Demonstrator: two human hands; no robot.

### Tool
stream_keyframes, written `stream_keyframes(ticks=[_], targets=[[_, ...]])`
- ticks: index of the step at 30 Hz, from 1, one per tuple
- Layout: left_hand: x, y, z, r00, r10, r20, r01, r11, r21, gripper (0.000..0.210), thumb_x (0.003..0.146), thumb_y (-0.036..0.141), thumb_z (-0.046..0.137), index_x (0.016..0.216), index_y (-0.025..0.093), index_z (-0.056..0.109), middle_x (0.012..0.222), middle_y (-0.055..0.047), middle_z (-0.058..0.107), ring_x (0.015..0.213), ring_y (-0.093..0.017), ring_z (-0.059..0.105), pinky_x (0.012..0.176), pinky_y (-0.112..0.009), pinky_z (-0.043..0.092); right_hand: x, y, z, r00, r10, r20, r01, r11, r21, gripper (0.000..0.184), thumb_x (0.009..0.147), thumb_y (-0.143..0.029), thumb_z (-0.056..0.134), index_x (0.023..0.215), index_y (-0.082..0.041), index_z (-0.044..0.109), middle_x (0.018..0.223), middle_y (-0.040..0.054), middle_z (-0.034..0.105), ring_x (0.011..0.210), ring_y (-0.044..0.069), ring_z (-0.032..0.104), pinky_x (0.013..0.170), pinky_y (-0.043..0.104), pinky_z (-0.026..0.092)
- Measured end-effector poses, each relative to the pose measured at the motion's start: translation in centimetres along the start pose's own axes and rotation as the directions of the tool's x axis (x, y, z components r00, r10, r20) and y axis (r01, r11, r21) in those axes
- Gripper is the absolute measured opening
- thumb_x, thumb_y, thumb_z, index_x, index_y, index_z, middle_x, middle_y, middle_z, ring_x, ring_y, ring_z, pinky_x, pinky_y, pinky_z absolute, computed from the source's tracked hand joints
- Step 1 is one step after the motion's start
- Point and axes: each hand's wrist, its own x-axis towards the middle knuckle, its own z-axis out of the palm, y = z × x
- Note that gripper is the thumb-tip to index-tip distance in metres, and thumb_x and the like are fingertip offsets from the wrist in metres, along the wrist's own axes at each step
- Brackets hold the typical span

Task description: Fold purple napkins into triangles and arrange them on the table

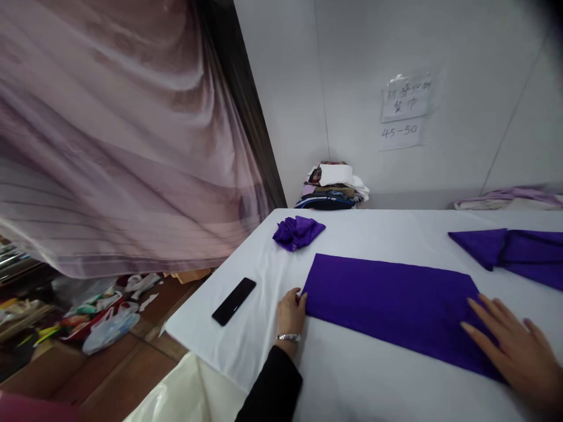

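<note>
A purple cloth napkin point(387, 305), folded into a long flat strip, lies across the white-covered table point(343, 375). At its left short edge, my left hand point(291, 312) has thumb and fingers closed on the cloth's margin. My right hand point(510, 346) rests on the right end with its fingers spread and stretched out; it grips nothing. That end's lower corner is partly hidden under the hand. Beyond the strip's left end sits a bunched purple napkin point(297, 232). Another purple napkin point(532, 252), folded to a point, lies at the far right, cut off by the picture's edge.
A black phone point(234, 301) lies on the table left of my left hand. Stacked folded clothes point(332, 190) stand behind the table's far edge. A pink curtain point(132, 146) hangs at the left, with plastic bags point(109, 328) on the floor below. Paper signs point(405, 111) are on the wall.
</note>
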Motion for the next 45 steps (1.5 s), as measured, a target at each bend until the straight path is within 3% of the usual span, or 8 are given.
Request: stream_keyframes(ticks=[7,15,20,25,29,39,42,45], targets=[[-0.5,-1.0,0.0,1.000,0.001,-0.011,-0.001,1.000,0.010,0.027,0.082,0.023,0.046,0.106,0.019,0.058,0.083,-0.001,0.066,0.083,-0.015,0.059,0.078,-0.028,0.040,-0.8,-5.1,2.9,0.889,-0.291,0.354,0.311,0.950,-0.002,0.062,0.081,-0.060,0.038,0.137,-0.034,0.029,0.141,0.0004,0.032,0.130,0.030,0.026,0.102,0.055,0.023],[-1.7,2.8,-0.2,0.988,0.144,-0.063,-0.140,0.988,0.065,0.028,0.085,0.025,0.043,0.109,0.021,0.057,0.106,-0.006,0.060,0.103,-0.020,0.051,0.092,-0.037,0.034,-1.0,-4.5,2.8,0.896,-0.270,0.353,0.294,0.956,-0.015,0.064,0.081,-0.061,0.038,0.138,-0.036,0.025,0.143,-0.0009,0.028,0.130,0.031,0.022,0.103,0.056,0.021],[-4.5,9.4,3.1,0.823,0.547,0.151,-0.537,0.837,-0.106,0.048,0.084,0.049,0.042,0.126,0.025,0.044,0.132,-0.005,0.046,0.125,-0.023,0.034,0.107,-0.046,0.018,-0.9,-4.8,2.7,0.895,-0.267,0.357,0.295,0.955,-0.023,0.063,0.080,-0.061,0.039,0.137,-0.037,0.027,0.143,0.0000,0.028,0.130,0.031,0.024,0.102,0.057,0.022],[-5.6,11.8,5.7,0.702,0.627,0.339,-0.617,0.772,-0.151,0.069,0.082,0.062,0.029,0.138,0.021,0.027,0.145,-0.008,0.026,0.135,-0.026,0.013,0.108,-0.054,0.008,-0.9,-4.5,2.6,0.890,-0.287,0.353,0.313,0.949,-0.019,0.060,0.081,-0.061,0.038,0.136,-0.037,0.031,0.143,0.0003,0.030,0.129,0.031,0.026,0.102,0.057,0.022],[-5.1,9.5,5.1,0.742,0.567,0.358,-0.575,0.812,-0.096,0.073,0.081,0.065,0.025,0.138,0.020,0.026,0.145,-0.008,0.026,0.135,-0.025,0.012,0.109,-0.052,0.006,-1.0,-4.2,2.5,0.899,-0.264,0.350,0.288,0.957,-0.017,0.062,0.080,-0.061,0.039,0.136,-0.037,0.030,0.143,0.0003,0.029,0.130,0.031,0.025,0.103,0.057,0.020],[-2.1,0.3,0.4,0.968,0.113,0.225,-0.177,0.941,0.287,0.065,0.085,0.054,0.030,0.137,0.015,0.029,0.145,-0.008,0.025,0.135,-0.025,0.016,0.109,-0.049,0.010,-0.7,-4.7,1.9,0.885,-0.250,0.392,0.276,0.961,-0.012,0.062,0.081,-0.061,0.037,0.137,-0.036,0.027,0.144,-0.0012,0.025,0.131,0.030,0.020,0.104,0.057,0.018],[-1.6,0.4,0.0,0.985,0.036,0.166,-0.092,0.936,0.341,0.061,0.086,0.046,0.031,0.136,0.010,0.031,0.145,-0.013,0.025,0.134,-0.027,0.015,0.108,-0.050,0.011,-0.5,-5.1,1.6,0.888,-0.252,0.385,0.272,0.962,0.001,0.060,0.082,-0.060,0.036,0.137,-0.037,0.026,0.144,-0.0009,0.025,0.131,0.030,0.019,0.104,0.058,0.017],[-1.8,2.9,0.9,0.972,0.187,0.141,-0.223,0.923,0.313,0.056,0.087,0.039,0.034,0.136,0.013,0.032,0.145,-0.011,0.024,0.135,-0.026,0.014,0.109,-0.049,0.010,-0.3,-5.7,1.0,0.887,-0.247,0.391,0.256,0.966,0.030,0.059,0.084,-0.059,0.035,0.137,-0.037,0.025,0.144,-0.0004,0.024,0.132,0.029,0.018,0.104,0.057,0.016]])
